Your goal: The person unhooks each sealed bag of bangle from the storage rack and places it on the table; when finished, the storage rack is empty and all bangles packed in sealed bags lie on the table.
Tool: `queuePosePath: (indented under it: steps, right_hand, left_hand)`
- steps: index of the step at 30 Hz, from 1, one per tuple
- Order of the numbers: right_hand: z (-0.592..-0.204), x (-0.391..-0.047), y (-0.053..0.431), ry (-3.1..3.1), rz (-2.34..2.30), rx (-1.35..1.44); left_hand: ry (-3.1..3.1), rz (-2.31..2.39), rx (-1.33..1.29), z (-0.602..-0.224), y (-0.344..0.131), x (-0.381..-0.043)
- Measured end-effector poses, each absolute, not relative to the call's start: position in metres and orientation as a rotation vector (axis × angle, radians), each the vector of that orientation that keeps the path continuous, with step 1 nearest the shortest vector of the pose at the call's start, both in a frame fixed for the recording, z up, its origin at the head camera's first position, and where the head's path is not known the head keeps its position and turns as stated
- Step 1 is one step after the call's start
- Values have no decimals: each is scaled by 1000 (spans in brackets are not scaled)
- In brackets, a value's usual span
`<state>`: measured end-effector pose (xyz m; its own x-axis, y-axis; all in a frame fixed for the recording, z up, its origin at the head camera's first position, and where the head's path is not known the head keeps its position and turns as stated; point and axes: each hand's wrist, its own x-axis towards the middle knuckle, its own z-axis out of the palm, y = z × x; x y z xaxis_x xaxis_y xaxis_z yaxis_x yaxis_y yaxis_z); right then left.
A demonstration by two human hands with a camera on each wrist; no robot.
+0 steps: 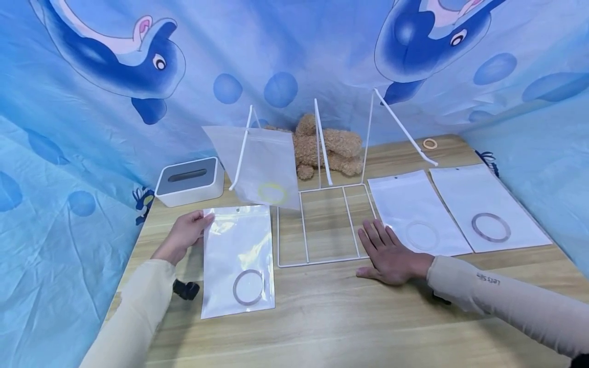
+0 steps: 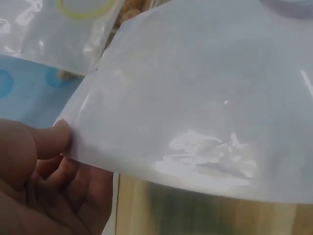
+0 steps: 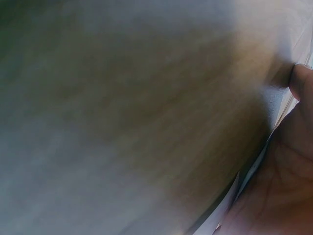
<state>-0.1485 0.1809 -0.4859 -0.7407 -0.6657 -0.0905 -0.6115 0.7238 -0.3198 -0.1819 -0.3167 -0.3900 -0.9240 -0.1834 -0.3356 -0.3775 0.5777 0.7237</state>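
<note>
My left hand (image 1: 187,231) pinches the upper left edge of a white zip bag (image 1: 230,255) with a purplish-grey ring (image 1: 248,287) showing low on it. In the left wrist view, my thumb (image 2: 55,139) lies over that bag's corner. My right hand (image 1: 388,255) has its fingers straight and spread, palm down by the front right corner of a white wire rack (image 1: 317,263). From the rack's left arm hangs another white bag (image 1: 257,158) with a yellow ring (image 1: 272,192) on it. The right wrist view is mostly blurred wood, with part of the hand at its right side.
Right of the rack lie two more white bags, one with a pale ring (image 1: 422,235), the other with a mauve ring (image 1: 491,227). A tissue box (image 1: 190,197) stands back left. Behind the rack lies a brown plush toy (image 1: 340,145); a small wooden ring (image 1: 430,144) lies back right.
</note>
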Motion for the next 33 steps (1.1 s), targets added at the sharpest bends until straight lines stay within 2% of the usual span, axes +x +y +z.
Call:
queuePosePath:
  steps: [13,33]
  right_hand:
    - [-486,-145,181,2724,-438,-1025]
    - [-489,-147,182,2751,-427,-1045]
  left_hand:
    - [2633,1080,-564,-415,-314,-236]
    - [2688,950,-718,-418,-295,-242]
